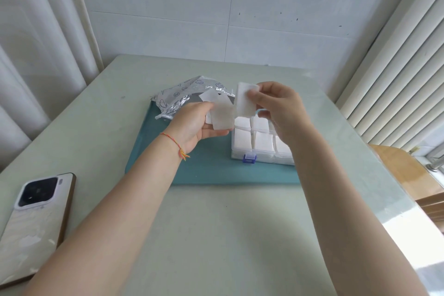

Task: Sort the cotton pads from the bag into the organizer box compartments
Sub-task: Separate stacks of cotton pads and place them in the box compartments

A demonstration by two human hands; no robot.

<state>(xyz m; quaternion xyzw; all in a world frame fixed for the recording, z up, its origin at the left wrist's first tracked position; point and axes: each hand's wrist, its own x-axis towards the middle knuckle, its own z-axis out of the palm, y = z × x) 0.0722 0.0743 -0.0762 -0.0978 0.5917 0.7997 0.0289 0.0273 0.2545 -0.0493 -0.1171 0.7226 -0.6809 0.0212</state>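
Left hand (197,125) grips a loose cotton pad stack (222,115); right hand (276,108) pinches one pad (245,101) above the organizer box (260,160). Risk: loose grip lets pads fan and fall.

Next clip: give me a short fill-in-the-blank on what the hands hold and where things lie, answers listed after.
1. The right hand pinches a white cotton ____ above the clear plastic organizer box.
2. The left hand holds several white pads in front of the crinkled ____ foil bag.
3. The organizer box rests on a ____ mat.
4. A white phone lies face-down nearest the ____ arm.

Missing words: pad; silver; teal; left
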